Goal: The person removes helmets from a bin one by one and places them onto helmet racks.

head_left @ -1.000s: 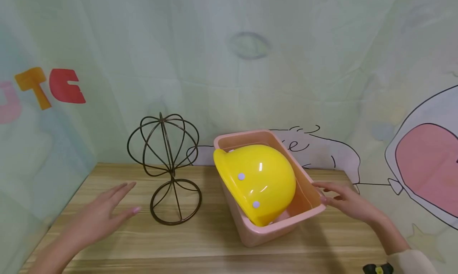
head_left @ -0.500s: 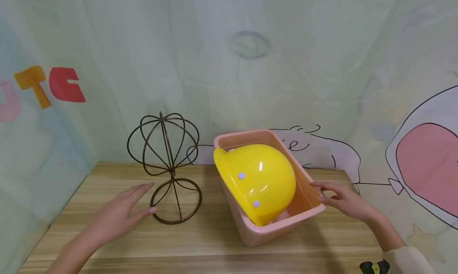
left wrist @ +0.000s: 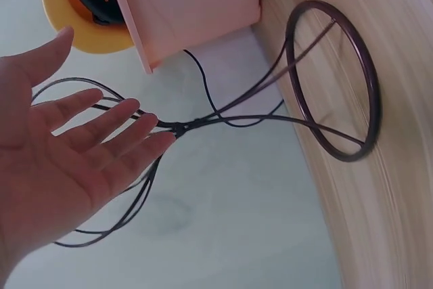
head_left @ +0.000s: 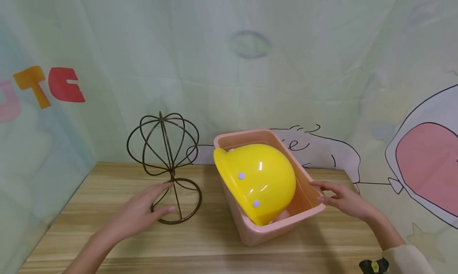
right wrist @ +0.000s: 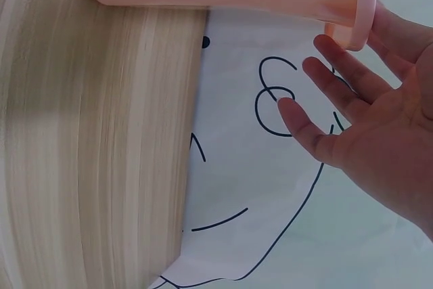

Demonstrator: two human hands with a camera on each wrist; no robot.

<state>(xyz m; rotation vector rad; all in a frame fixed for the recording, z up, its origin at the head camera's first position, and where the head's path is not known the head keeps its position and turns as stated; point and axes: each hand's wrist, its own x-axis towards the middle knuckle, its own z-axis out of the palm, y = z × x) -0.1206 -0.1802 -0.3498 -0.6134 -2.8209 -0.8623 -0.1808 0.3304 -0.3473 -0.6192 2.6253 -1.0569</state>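
A dark wire hat stand (head_left: 173, 172), with a looped globe top and a round ring base, stands upright on the left of the table. My left hand (head_left: 137, 216) is beside its neck, thumb and fingers spread; in the left wrist view the palm (left wrist: 61, 160) faces the camera and holds nothing. A yellow hard hat (head_left: 261, 178) with white studs lies tilted inside a pink plastic bin (head_left: 247, 236). My right hand (head_left: 343, 200) pinches the bin's right rim with thumb and forefinger. In the right wrist view its other fingers (right wrist: 338, 86) hang loosely bent.
The wood-grain table (head_left: 118, 258) carries the stand and bin. Behind it hangs a pale green printed cloth (head_left: 214, 67) with cartoon shapes and coloured letters. A black strap (left wrist: 101, 5) shows inside the hat. A dark bow-like piece (head_left: 373, 266) is near my right sleeve.
My left hand has moved right, from the table's left side to the stand's neck. The stand, bin and hat have stayed in place, and my right hand has hardly moved at the rim.
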